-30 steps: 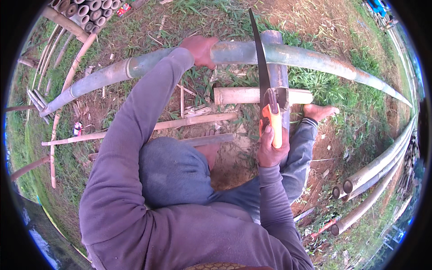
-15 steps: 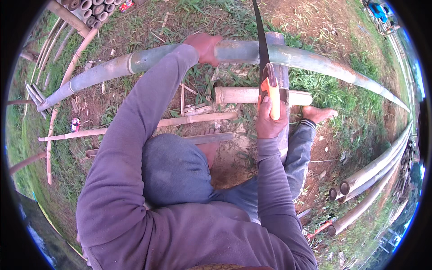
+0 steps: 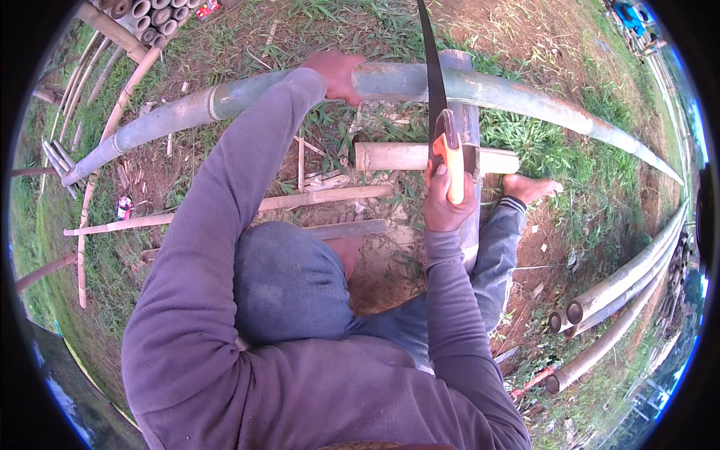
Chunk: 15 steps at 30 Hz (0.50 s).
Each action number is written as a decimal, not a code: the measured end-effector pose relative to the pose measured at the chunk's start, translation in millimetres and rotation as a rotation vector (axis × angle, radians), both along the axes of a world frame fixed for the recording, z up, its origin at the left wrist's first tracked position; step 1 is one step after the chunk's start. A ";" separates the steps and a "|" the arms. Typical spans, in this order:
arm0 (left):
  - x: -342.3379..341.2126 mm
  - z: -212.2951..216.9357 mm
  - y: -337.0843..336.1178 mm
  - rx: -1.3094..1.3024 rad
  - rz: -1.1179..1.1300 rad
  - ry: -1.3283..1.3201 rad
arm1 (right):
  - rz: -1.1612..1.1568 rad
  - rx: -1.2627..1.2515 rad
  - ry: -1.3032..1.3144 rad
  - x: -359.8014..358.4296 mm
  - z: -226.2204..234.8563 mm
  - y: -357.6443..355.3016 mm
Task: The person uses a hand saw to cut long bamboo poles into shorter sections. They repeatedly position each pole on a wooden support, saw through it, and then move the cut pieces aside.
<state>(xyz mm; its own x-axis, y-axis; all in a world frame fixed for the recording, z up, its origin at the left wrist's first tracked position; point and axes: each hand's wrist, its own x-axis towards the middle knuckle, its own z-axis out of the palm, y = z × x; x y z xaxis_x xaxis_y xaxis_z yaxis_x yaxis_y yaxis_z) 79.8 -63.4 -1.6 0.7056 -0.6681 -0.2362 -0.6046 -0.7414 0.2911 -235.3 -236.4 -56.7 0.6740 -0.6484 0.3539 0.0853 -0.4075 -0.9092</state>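
While your left hand lies pressed down over the long bamboo pole, fingers wrapped on its top to keep it from rolling, your right hand is closed in a full fist round the orange handle of the hand saw. The dark blade crosses the pole at a right angle just right of your left hand, a clear gap between them. That pole rests raised on an upright post under the cut, with a short bamboo piece lying behind. Your bare foot braces on the ground to the right, split slats lie left, and more poles are stacked at far right.
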 end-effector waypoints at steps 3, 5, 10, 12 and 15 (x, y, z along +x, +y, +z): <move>-0.7 3.7 2.8 0.091 0.002 0.034 | -0.003 -0.015 -0.032 17.4 14.8 4.8; -7.1 4.1 4.3 0.094 0.002 -0.002 | 0.014 0.034 0.035 -4.3 23.1 5.7; 2.2 8.0 6.1 0.047 -0.003 0.059 | 0.007 -0.019 0.063 -87.1 8.3 16.4; -2.6 3.4 6.2 0.050 0.010 0.075 | -0.002 -0.008 0.116 -95.1 11.0 14.1; -17.4 9.7 2.2 -0.002 0.028 -0.079 | -0.009 0.082 0.102 -52.5 28.8 15.5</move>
<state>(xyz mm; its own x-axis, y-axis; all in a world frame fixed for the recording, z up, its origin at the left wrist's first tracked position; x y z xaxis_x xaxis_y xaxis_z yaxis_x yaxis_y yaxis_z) 62.4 -61.3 8.2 0.7404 -0.6482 -0.1778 -0.6048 -0.7579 0.2445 -287.8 -220.8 -27.9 0.6981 -0.6783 0.2293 -0.0125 -0.3316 -0.9433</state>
